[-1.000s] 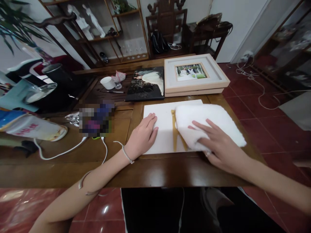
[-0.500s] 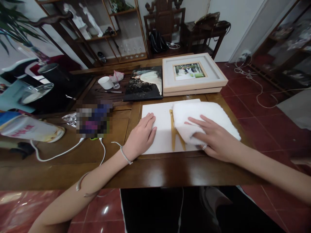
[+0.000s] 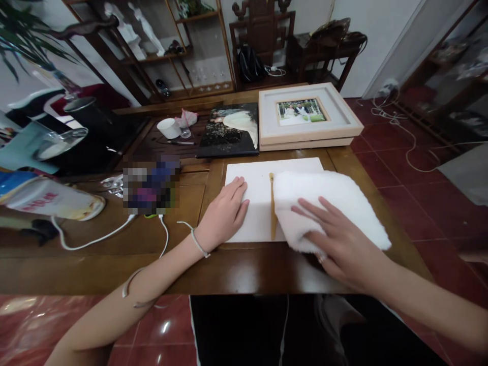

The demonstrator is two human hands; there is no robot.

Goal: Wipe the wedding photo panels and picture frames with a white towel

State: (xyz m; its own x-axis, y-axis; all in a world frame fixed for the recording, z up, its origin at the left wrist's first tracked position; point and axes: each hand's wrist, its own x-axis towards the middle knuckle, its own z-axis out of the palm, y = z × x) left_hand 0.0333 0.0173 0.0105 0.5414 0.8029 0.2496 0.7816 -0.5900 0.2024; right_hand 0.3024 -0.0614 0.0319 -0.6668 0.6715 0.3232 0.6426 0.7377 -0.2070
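A white flat board (image 3: 256,190) lies on the wooden table (image 3: 236,269) in front of me, with a thin brown streak (image 3: 272,208) running down it. My left hand (image 3: 224,213) rests flat on the board's left part, fingers stretched out. My right hand (image 3: 335,239) presses a folded white towel (image 3: 331,203) onto the board's right part, fingers laid over the cloth near its front edge.
Behind the board lie a dark photo print (image 3: 231,131) and a stacked light wooden picture frame (image 3: 305,118). A white cup (image 3: 168,128) stands further left. White cables (image 3: 114,229) and a lying canister (image 3: 49,199) occupy the left. The table's front edge is close to me.
The towel under my right hand has slid toward me and a little right, and the forked brown smear has shrunk to one thin streak. My left hand has stayed put.
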